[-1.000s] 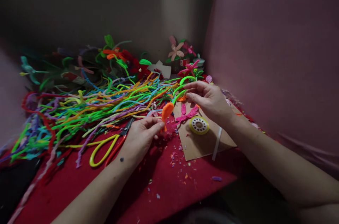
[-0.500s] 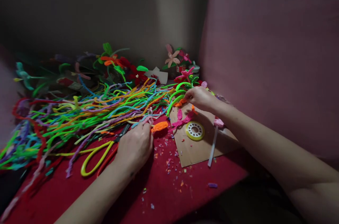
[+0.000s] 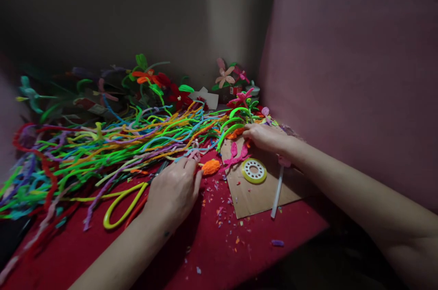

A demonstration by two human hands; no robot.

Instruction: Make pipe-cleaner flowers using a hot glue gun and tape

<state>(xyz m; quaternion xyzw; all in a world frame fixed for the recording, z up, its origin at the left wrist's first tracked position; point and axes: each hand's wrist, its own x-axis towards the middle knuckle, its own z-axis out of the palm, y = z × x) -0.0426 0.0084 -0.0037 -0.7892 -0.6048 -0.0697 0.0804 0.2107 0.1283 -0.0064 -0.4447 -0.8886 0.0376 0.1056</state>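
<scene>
My left hand (image 3: 174,187) is closed around the stem end of an orange fuzzy pipe-cleaner piece (image 3: 211,167), whose rounded loop sticks out to the right of the fingers. My right hand (image 3: 265,138) reaches over the upper part of a cardboard sheet (image 3: 246,203). Its fingers are bent together beside another orange pipe-cleaner piece (image 3: 235,133); what they pinch, if anything, is hidden. Just below lie pink pipe-cleaner loops (image 3: 236,155) and a yellow-and-white tape roll (image 3: 253,171). A clear glue stick (image 3: 277,192) with a pink piece at its top lies under the right forearm.
Long multicoloured pipe cleaners (image 3: 137,148) are heaped on the left. Yellow-handled scissors (image 3: 125,205) lie by my left wrist. Finished fuzzy flowers (image 3: 225,76) stand along the back wall. Coloured clippings (image 3: 224,212) and a purple bit (image 3: 277,243) dot the red tablecloth (image 3: 205,253).
My right hand has shifted slightly right and down, over the small orange bit by the pink loops. In my left hand the orange piece has turned, showing more of its rounded face.
</scene>
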